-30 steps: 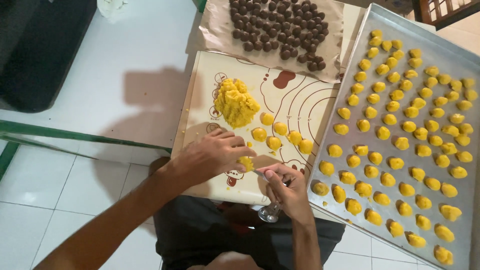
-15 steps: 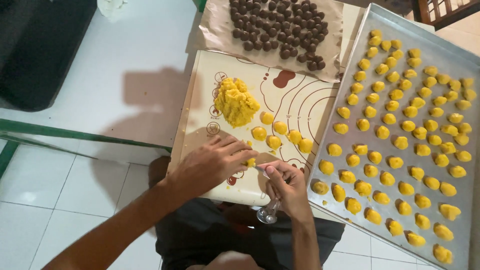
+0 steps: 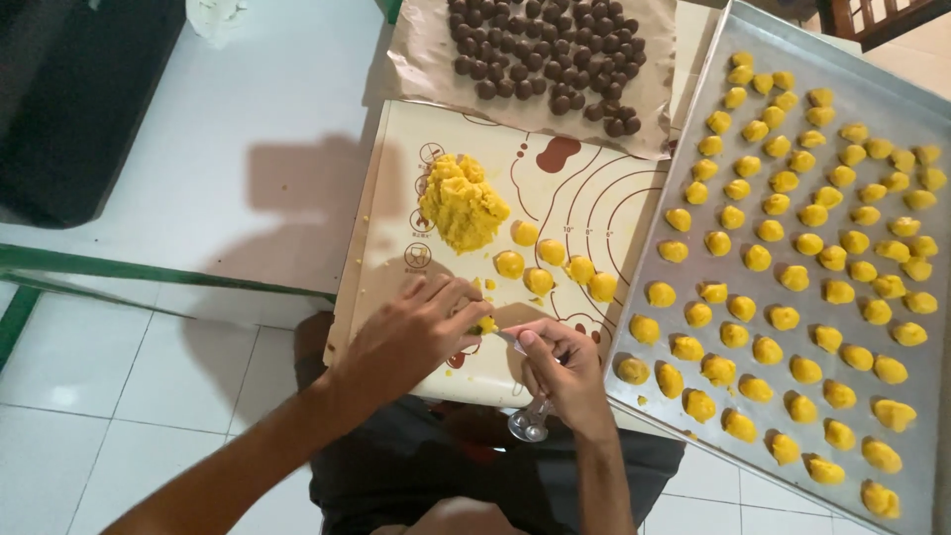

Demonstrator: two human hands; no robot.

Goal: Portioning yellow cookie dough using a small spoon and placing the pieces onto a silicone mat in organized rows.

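My left hand (image 3: 414, 335) rests on the near edge of a cream baking mat (image 3: 396, 228), its fingers pinched on a small piece of yellow dough (image 3: 483, 324). My right hand (image 3: 562, 369) grips a small metal spoon (image 3: 525, 421), whose tip touches that dough piece. A heap of yellow dough (image 3: 461, 201) lies at the mat's far left. Several yellow dough balls (image 3: 548, 264) sit in a loose row just beyond my hands.
A large metal baking tray (image 3: 916, 396) on the right holds several rows of yellow dough balls. Brown paper (image 3: 421, 54) at the far side carries several dark chocolate balls. A dark object (image 3: 79, 89) fills the upper left. White floor tiles lie below.
Both hands stay at the mat's near edge. My left fingers have closed tighter around the dough piece and the spoon tip has come up against it.
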